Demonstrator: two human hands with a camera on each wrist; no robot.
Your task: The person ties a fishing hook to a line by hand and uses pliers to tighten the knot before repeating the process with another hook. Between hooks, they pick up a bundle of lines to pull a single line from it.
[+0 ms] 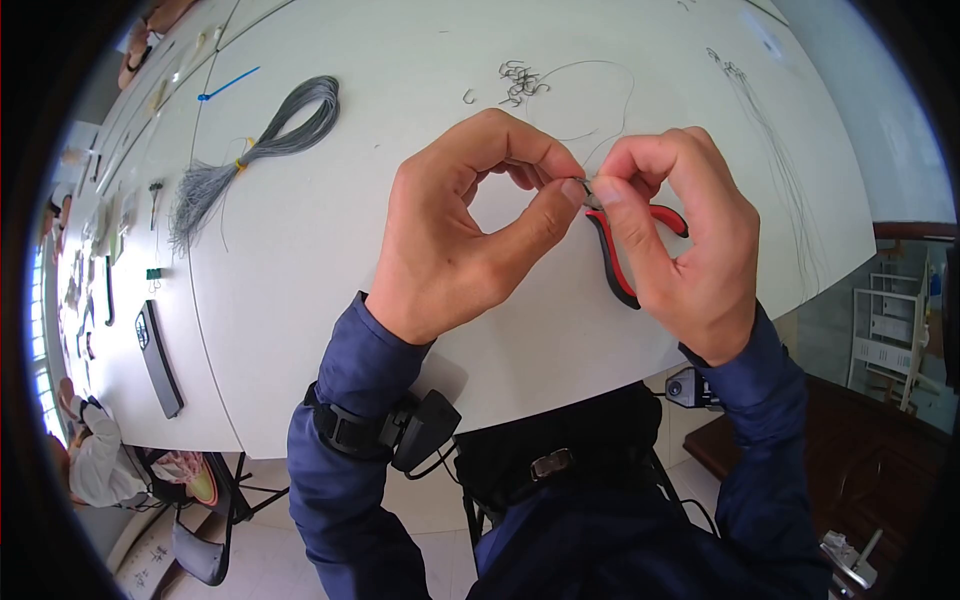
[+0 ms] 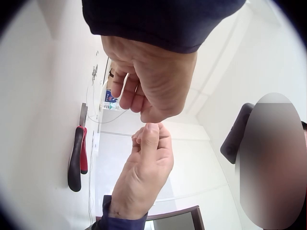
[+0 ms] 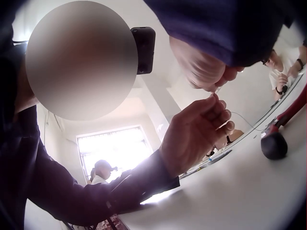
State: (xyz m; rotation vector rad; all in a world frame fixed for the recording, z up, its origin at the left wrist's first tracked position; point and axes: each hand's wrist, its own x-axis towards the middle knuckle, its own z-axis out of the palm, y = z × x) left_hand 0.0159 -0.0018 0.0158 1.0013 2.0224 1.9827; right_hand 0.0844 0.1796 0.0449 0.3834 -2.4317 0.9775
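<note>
My left hand and right hand meet fingertip to fingertip above the white table. Between thumb and index finger, the left pinches a small dark fish hook, mostly covered by the fingertips. Thumb and curled index finger of the right hand pinch right beside it, at the thin fishing line, whose end is hidden there. From the fingers the line loops back across the table. Red-and-black pliers lie beneath the right hand; the left wrist view shows these pliers apart from both hands.
A pile of fish hooks lies beyond the hands, with one loose hook beside it. At left are a tied bundle of grey line, a blue cable tie and a black phone. Lines with hooks stretch along the right.
</note>
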